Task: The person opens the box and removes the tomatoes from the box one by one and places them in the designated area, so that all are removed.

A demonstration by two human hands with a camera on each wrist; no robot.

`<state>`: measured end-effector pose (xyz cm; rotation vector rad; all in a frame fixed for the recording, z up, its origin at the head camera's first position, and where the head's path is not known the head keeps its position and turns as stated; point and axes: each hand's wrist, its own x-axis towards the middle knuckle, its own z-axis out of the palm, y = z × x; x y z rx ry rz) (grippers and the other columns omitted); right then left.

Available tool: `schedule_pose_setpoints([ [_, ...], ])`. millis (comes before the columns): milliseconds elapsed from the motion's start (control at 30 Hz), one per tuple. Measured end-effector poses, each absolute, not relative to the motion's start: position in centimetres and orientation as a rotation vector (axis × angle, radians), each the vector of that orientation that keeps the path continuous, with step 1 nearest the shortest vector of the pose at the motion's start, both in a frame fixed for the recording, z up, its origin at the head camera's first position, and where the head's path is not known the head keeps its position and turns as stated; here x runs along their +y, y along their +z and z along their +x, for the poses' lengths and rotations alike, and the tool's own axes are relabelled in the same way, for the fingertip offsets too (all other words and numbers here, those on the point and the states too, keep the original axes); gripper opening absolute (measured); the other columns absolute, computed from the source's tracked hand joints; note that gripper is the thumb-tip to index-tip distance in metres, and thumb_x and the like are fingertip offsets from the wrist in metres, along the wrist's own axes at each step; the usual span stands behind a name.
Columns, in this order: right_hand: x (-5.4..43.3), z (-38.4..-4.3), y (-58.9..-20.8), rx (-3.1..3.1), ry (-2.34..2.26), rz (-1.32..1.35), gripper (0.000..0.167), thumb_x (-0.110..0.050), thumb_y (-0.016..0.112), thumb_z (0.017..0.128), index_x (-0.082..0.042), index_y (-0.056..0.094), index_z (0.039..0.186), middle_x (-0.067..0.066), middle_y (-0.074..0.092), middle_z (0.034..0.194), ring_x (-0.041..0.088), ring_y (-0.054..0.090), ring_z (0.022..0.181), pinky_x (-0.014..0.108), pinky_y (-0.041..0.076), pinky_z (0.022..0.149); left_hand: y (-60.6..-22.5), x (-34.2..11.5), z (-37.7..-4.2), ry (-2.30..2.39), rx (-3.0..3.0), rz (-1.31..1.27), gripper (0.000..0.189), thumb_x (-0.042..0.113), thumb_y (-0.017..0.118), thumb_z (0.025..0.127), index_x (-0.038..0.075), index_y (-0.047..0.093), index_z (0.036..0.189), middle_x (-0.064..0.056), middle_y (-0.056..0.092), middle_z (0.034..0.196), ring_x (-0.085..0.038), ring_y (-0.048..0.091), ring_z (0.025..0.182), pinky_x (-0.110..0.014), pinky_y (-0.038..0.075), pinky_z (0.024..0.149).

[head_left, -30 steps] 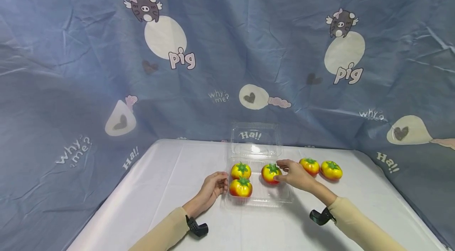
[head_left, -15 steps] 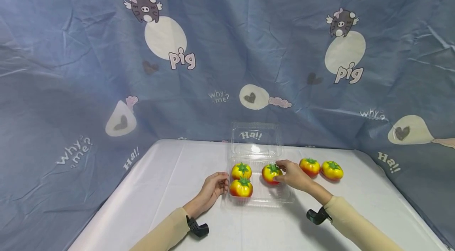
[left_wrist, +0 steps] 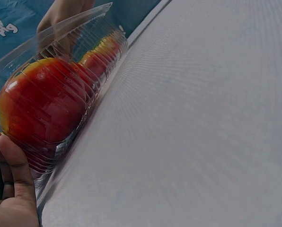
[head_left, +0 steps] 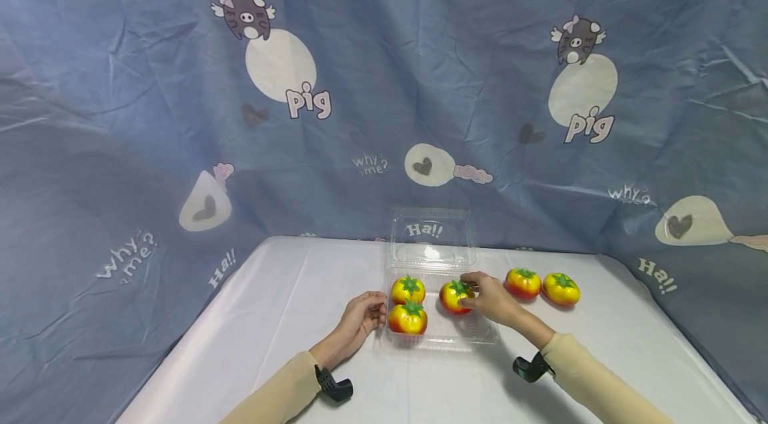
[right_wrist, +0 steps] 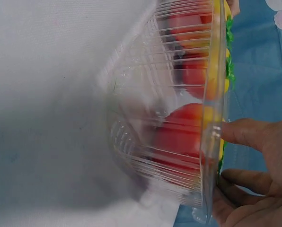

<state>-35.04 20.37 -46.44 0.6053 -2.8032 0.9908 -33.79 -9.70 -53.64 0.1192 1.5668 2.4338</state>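
Held tomato point(head_left: 453, 299): yellow-red under green leaves, sat inside the clear box point(head_left: 444, 329), at 2 o'clock on a dial centred on the box (head view); whether it bore on the box floor could not be told.
Right hand point(head_left: 495, 299): grasped the held tomato, thumb at the fruit's 4 o'clock, fingers near 1 o'clock.
Left hand point(head_left: 360, 319): released, fingers loosely bent beside the box wall at 9 o'clock; contact uncertain.
Tomato handling: skin looked glossy; judged light, fairly stiff, slippery and prone to roll.
Tomato hold: judged best across the widest girth, thumb opposing fingers; leaves judged too flimsy to lift by.
Box handling: thin ribbed plastic, judged very light, flexible, easily slid or dented; steadying suited the rim at 9 o'clock.
Lid point(head_left: 431, 253): stood raised at 12 o'clock; judged springy.
Box neighbours: rear tomato point(head_left: 408, 291) at 10 o'clock, front tomato point(head_left: 408, 322) at 8 o'clock.
Outside box: inner loose tomato point(head_left: 523, 285) and outer loose tomato point(head_left: 561, 290) lay between 2 and 3 o'clock on white cloth point(head_left: 336, 259).
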Motion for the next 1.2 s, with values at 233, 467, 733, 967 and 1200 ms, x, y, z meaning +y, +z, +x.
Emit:
schedule_pose_setpoints([
  [233,20.1,-35.0,-46.7,-2.798,0.989,0.595,0.051,-0.008,0.08,0.074,0.009,0.06,0.118,0.023,0.063,0.116,0.036,0.064,0.103,0.046,0.052,0.089,-53.6,-9.7,-33.7,2.435,1.564,0.129,0.01,0.015,0.056,0.092,0.006,0.053,0.097,0.0,0.057,0.075,-0.011,0.051,0.064,-0.024,0.044,0.06],
  [467,19.9,-35.0,-46.7,-2.823,0.894,0.591,0.055,-0.013,0.083,0.07,0.009,0.061,0.116,0.02,0.064,0.108,0.03,0.063,0.097,0.046,0.051,0.088,-53.5,-9.7,-33.7,2.427,1.563,0.12,0.008,0.015,0.055,0.093,0.007,0.053,0.095,0.001,0.057,0.076,-0.011,0.051,0.065,-0.023,0.045,0.06],
  [733,19.6,-35.4,-46.5,-2.869,0.857,0.59,0.056,-0.017,0.083,0.07,0.009,0.062,0.115,0.018,0.066,0.105,0.026,0.063,0.093,0.044,0.052,0.086,-53.3,-9.8,-33.7,2.434,1.564,0.123,0.01,0.015,0.057,0.092,0.007,0.053,0.095,0.0,0.057,0.075,-0.012,0.05,0.065,-0.024,0.044,0.06],
  [967,19.4,-35.4,-46.2,-2.898,0.845,0.651,0.057,-0.02,0.084,0.07,0.009,0.062,0.114,0.016,0.067,0.103,0.024,0.062,0.091,0.044,0.051,0.086,-53.5,-9.8,-33.7,2.429,1.563,0.117,0.009,0.016,0.056,0.093,0.007,0.054,0.095,0.0,0.057,0.076,-0.012,0.05,0.066,-0.023,0.045,0.06],
  [1200,19.3,-35.5,-46.8,-2.882,0.86,0.651,0.058,-0.021,0.083,0.07,0.009,0.061,0.115,0.016,0.068,0.104,0.023,0.062,0.09,0.042,0.052,0.085,-53.7,-9.7,-33.8,2.429,1.566,0.105,0.01,0.016,0.056,0.092,0.006,0.054,0.095,0.0,0.057,0.076,-0.012,0.051,0.065,-0.024,0.045,0.06],
])
